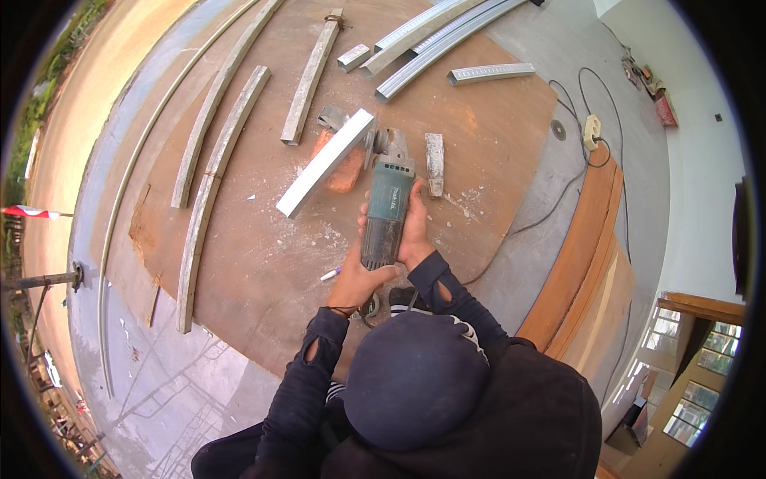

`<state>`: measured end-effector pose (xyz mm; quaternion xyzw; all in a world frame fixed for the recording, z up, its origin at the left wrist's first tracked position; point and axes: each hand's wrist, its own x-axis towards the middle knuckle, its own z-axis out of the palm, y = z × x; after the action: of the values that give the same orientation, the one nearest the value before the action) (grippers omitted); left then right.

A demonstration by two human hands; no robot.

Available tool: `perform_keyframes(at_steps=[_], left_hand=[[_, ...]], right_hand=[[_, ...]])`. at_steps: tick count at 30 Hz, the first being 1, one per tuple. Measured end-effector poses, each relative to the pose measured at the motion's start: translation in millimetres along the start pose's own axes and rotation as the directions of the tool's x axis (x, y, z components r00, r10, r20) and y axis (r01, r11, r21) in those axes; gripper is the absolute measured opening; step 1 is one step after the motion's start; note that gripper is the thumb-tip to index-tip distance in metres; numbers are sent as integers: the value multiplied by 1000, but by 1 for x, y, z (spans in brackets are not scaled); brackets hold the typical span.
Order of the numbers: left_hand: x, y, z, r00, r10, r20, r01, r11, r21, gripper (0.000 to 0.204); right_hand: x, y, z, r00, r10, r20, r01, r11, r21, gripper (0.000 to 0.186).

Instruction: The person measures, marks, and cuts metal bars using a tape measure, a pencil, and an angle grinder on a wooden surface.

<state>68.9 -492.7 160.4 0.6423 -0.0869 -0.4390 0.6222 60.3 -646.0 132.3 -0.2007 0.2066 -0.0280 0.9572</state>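
The step in hand looks like a cut through the white metal channel piece (325, 162) with the teal angle grinder (386, 203); to do it well, I judge the tool wants both hands firm on its body, the disc kept square to the channel and fed gently, and the black power cord (550, 203), which runs off toward 2 o'clock to a socket block (591, 132), kept clear of the disc. The channel lies tilted across a red brick (345, 169) on the brown plywood sheet (263, 271), at about 11 o'clock from the hands, and the grinder's head touches or sits just beside its upper end; the disc itself is too hidden to tell whether it bites. The left hand (357, 275) is wrapped round the rear of the grinder's body, fingers curled closed on it. The right hand (415, 231) grips the body's right side further forward, fingers folded round it. A short grey offcut (434, 164) lies just beside the grinder at 1 o'clock, a marker pen (329, 274) lies near the left hand at 9 o'clock, and long grey metal profiles (219, 172) lie well apart toward 10 o'clock.
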Motion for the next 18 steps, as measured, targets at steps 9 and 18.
perform_keyframes(at_steps=[9, 18], left_hand=[[-1, -4, 8, 976, 215, -43, -213, 976, 41, 79], [0, 20, 15, 956, 251, -155, -204, 942, 266, 77]], right_hand=[[-2, -7, 1, 999, 35, 29, -37, 996, 79, 100], [-26, -8, 38, 916, -309, -257, 105, 801, -589, 47]])
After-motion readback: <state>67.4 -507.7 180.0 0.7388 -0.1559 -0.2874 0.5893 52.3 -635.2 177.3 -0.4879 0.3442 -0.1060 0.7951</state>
